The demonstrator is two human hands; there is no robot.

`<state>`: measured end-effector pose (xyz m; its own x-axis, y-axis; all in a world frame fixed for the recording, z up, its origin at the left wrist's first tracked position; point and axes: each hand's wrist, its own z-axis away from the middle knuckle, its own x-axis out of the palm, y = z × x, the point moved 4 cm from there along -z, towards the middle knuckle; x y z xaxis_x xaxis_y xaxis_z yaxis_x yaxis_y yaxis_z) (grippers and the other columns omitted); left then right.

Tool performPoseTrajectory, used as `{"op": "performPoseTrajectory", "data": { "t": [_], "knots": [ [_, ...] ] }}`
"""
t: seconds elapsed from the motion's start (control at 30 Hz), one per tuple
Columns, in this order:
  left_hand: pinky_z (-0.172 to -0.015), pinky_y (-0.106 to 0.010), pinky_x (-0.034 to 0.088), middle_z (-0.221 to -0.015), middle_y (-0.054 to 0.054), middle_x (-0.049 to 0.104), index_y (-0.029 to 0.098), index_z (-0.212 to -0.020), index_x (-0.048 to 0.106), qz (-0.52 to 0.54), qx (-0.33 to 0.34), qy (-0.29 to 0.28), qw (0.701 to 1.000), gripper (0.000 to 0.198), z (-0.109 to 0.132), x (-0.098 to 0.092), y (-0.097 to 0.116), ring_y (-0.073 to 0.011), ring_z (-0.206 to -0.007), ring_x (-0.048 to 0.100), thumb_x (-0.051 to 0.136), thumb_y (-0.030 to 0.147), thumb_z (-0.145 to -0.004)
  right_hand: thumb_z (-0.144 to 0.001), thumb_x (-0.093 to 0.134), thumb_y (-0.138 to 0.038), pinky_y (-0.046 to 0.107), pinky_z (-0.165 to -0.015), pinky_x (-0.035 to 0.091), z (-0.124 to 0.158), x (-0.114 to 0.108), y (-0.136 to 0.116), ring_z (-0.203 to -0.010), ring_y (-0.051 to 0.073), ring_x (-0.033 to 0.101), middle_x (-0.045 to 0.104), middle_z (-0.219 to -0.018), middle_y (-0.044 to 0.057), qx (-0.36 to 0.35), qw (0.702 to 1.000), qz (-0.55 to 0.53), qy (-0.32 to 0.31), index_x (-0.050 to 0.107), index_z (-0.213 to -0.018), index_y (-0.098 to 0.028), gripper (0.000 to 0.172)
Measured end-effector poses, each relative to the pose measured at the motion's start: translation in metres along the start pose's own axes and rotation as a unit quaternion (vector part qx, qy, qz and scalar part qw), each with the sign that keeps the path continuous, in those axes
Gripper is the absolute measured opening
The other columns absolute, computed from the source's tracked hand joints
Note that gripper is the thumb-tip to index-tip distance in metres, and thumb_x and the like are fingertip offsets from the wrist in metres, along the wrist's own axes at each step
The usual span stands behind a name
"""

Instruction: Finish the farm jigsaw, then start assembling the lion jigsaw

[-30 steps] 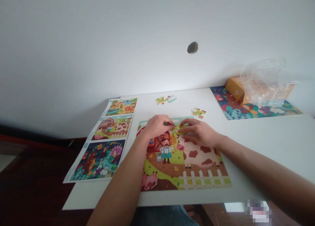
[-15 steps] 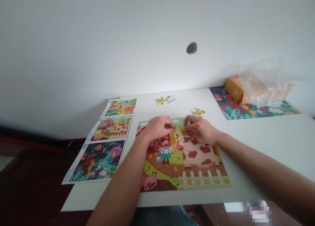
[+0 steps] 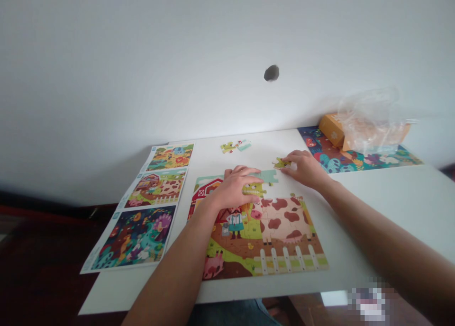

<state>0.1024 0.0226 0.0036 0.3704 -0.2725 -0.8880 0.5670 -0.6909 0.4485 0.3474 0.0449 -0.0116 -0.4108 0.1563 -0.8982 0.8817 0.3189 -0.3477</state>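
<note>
Your right hand (image 3: 304, 168) has moved off the farm jigsaw puzzle (image 3: 284, 226) to a loose jigsaw piece (image 3: 281, 163) on the desk (image 3: 387, 207), just above the puzzle. Its fingertips sit on the piece, but I can't tell if they pinch. Your left hand (image 3: 234, 189) lies spread on the puzzle.

One left hand (image 3: 232, 189), one right hand (image 3: 304, 168), one farm jigsaw puzzle (image 3: 284, 221), two loose puzzle pieces (image 3: 227, 148) far, one puzzle piece (image 3: 281, 163) at right, three picture sheets (image 3: 156, 188) at left, one picture sheet (image 3: 322, 148) far right, one cardboard box (image 3: 331, 130), one plastic bag (image 3: 369, 120)
</note>
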Motion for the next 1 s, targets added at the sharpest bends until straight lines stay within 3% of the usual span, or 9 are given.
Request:
{"op": "performPoseTrajectory", "data": {
  "t": [0.13, 0.5, 0.67, 0.83, 1.0],
  "knots": [
    [-0.105, -0.049, 0.031, -0.142, 0.0, 0.054, 0.036, -0.118, 0.068, -0.007, -0.012, -0.004, 1.0, 0.043, 0.0, -0.001, -0.001, -0.0293, -0.128, 0.042, 0.077, 0.046, -0.077, -0.081, 0.067, -0.035, 0.038, -0.091, 0.047, -0.003, -0.002, 0.002, -0.091, 0.025, 0.063, 0.071, -0.098, 0.01, -0.003, 1.0, -0.021, -0.003, 0.075, -0.105, -0.019, 0.03],
    [-0.108, -0.047, 0.027, -0.142, 0.001, 0.054, 0.037, -0.119, 0.069, -0.001, -0.022, -0.017, 1.0, 0.043, 0.001, -0.003, -0.003, -0.0284, -0.127, 0.041, 0.074, 0.049, -0.078, -0.072, 0.072, -0.038, 0.031, -0.075, 0.05, -0.004, -0.013, 0.014, -0.077, 0.02, 0.063, 0.069, -0.085, 0.005, 0.0, 0.995, -0.062, -0.083, 0.072, -0.107, -0.019, 0.04],
    [-0.107, -0.047, 0.028, -0.142, 0.002, 0.054, 0.037, -0.117, 0.069, 0.0, -0.021, -0.014, 1.0, 0.041, 0.001, -0.004, -0.003, -0.0284, -0.127, 0.042, 0.075, 0.048, -0.078, -0.075, 0.068, -0.037, 0.031, -0.073, 0.051, -0.003, -0.016, 0.014, -0.073, 0.018, 0.063, 0.067, -0.082, 0.004, 0.01, 0.979, -0.183, -0.083, 0.072, -0.105, -0.018, 0.036],
    [-0.107, -0.047, 0.028, -0.143, 0.002, 0.054, 0.037, -0.117, 0.069, -0.003, -0.023, -0.014, 1.0, 0.042, 0.001, -0.003, -0.005, -0.0288, -0.127, 0.041, 0.075, 0.049, -0.078, -0.081, 0.067, -0.038, 0.03, -0.077, 0.054, 0.006, -0.009, -0.013, -0.081, 0.018, 0.067, 0.072, -0.09, 0.005, 0.027, 0.938, -0.327, -0.113, 0.071, -0.108, -0.017, 0.035],
    [-0.105, -0.046, 0.029, -0.142, 0.002, 0.054, 0.036, -0.117, 0.068, -0.007, -0.021, -0.012, 1.0, 0.042, 0.001, -0.003, -0.005, -0.0291, -0.127, 0.042, 0.076, 0.048, -0.077, -0.088, 0.061, -0.033, 0.026, -0.063, 0.053, 0.016, 0.003, -0.054, -0.063, 0.013, 0.064, 0.068, -0.09, 0.006, -0.051, 0.941, -0.292, -0.161, 0.075, -0.101, -0.018, 0.024]
  ]
}}
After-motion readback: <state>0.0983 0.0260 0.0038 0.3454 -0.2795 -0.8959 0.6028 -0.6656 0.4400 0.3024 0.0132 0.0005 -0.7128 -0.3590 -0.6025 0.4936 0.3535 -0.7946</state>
